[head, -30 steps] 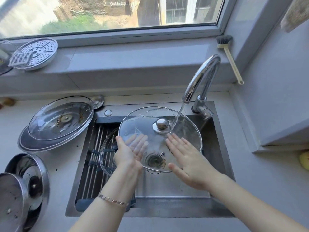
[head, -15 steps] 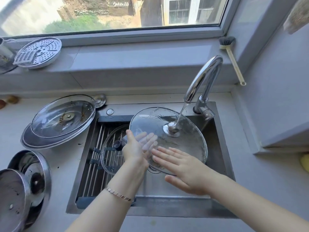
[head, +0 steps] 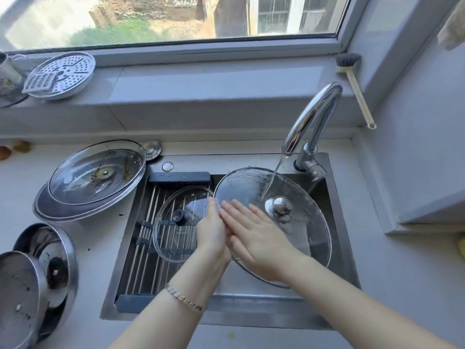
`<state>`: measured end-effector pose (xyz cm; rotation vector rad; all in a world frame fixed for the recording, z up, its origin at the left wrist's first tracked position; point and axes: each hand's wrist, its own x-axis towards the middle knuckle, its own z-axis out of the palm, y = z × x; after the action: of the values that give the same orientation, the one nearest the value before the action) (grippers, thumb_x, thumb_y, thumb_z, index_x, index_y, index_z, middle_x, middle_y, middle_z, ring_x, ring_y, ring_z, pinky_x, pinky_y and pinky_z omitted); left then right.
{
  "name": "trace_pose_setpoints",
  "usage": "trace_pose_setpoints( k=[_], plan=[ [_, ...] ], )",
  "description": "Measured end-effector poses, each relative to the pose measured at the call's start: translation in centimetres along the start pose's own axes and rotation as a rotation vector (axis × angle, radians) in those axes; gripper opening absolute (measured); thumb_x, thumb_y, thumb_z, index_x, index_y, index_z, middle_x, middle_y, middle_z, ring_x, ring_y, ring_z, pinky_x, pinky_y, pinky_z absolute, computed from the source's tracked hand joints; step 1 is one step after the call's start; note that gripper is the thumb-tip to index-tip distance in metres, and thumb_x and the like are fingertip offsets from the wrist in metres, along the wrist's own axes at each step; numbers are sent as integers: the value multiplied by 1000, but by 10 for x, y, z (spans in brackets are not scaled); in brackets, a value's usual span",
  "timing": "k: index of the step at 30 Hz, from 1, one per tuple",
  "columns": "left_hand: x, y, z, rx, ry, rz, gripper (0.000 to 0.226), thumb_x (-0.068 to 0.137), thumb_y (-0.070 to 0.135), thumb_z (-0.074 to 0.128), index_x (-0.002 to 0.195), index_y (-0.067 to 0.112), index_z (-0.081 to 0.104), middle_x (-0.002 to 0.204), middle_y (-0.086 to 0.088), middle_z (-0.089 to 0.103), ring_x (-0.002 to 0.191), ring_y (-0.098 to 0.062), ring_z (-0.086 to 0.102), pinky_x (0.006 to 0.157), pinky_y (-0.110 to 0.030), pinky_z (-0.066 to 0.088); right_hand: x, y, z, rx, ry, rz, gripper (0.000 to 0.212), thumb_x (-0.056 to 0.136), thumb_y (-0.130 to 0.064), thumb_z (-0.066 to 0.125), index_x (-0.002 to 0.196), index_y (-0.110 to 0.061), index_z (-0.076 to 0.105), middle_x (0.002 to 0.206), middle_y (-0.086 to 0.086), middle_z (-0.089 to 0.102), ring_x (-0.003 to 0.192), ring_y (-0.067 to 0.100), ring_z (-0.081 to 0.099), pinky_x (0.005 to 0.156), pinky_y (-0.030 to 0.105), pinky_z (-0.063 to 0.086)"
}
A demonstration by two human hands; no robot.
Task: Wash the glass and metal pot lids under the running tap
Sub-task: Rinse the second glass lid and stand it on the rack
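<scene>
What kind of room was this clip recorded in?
Most likely a home kitchen: a steel sink with a running tap under a window, pot lids stacked on the counter, a dish brush nearby.

Home kitchen. Stainless sink (head: 251,304) sunk in pale counter (head: 390,285); chrome swan-neck tap (head: 312,117) running onto large glass lid (head: 309,222). Roll-up drying rack (head: 143,235) across sink's left half. More glass lids (head: 98,172) and metal lids (head: 37,280) on counter at left. Perforated steamer plate (head: 65,69) and grater (head: 41,81) on window ledge (head: 214,79); dish brush (head: 354,86) leaning in corner. Window (head: 151,18) shows yard, neighbouring building.
</scene>
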<state>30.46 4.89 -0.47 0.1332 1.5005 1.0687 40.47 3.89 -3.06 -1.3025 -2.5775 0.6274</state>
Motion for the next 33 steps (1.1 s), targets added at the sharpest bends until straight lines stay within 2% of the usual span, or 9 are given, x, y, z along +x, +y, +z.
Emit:
trace_pose_setpoints(
  k=[3, 6, 8, 16, 19, 22, 27, 30, 33],
  plan=[
    [-4, -5, 6, 12, -6, 1, 51, 96, 45, 38, 80, 6, 66, 53, -2, 69, 42, -11, 63, 41, -19, 50, 29, 8, -14, 28, -76, 304, 57, 97, -35, 11, 150, -15, 6, 159, -1, 0, 145, 12, -4, 116, 33, -4],
    [-4, -4, 6, 48, 56, 57, 42, 95, 42, 43, 71, 12, 61, 44, 8, 64, 42, -6, 62, 41, -17, 48, 33, -6, -12, 29, -87, 190, 53, 100, -29, 17, 150, -14, 7, 159, 0, 0, 145, 12, -4, 116, 32, -5],
    [-3, -3, 2, 41, 42, 90, 39, 95, 40, 44, 72, 14, 62, 49, 8, 67, 56, -10, 66, 52, -22, 53, 29, -9, -12, 10, -107, 114, 57, 96, -36, 14, 150, -18, 8, 158, -3, 0, 145, 10, -4, 115, 29, -6],
    [-7, -4, -7, 107, -85, 102, 55, 98, 42, 34, 77, 1, 65, 63, -14, 71, 57, -24, 71, 50, -29, 58, 59, 21, -18, 54, -184, 511, 63, 95, -53, 20, 150, -24, 6, 159, -3, 0, 146, 15, 1, 116, 41, 5],
    [-7, -4, -11, 121, -85, 120, 54, 98, 42, 34, 89, -4, 61, 63, -14, 72, 57, -24, 71, 49, -29, 57, 53, 36, -26, 86, -167, 705, 67, 91, -60, 24, 147, -23, 19, 155, 5, 21, 140, 26, 23, 108, 45, 25],
    [-3, 0, -20, 77, -35, 104, 53, 98, 42, 33, 86, -2, 59, 62, -12, 71, 53, -21, 70, 45, -24, 56, 31, 55, -30, 210, -215, 846, 52, 92, -52, 29, 131, -21, 46, 133, 12, 51, 122, 30, 47, 92, 37, 39],
    [7, 14, -26, 11, 28, 95, 55, 97, 46, 32, 84, -1, 59, 70, -15, 71, 54, -19, 70, 45, -22, 55, 12, 29, -14, 126, 92, 528, 40, 99, -37, 24, 122, -17, 50, 109, 11, 54, 98, 36, 56, 77, 38, 43],
    [5, 19, -21, 27, 17, 107, 57, 97, 45, 31, 87, -2, 59, 78, -18, 70, 54, -19, 70, 47, -23, 56, 20, 31, -21, 9, 122, 441, 55, 90, -50, 13, 110, -12, 48, 99, 12, 62, 88, 37, 61, 67, 37, 41],
    [3, 25, -14, 49, 5, 153, 54, 98, 44, 31, 88, -2, 59, 79, -19, 69, 55, -20, 71, 47, -24, 57, 33, 38, -27, -122, 97, 438, 46, 94, -50, 29, 104, -10, 47, 92, 15, 66, 87, 35, 62, 63, 34, 37]
  ],
)
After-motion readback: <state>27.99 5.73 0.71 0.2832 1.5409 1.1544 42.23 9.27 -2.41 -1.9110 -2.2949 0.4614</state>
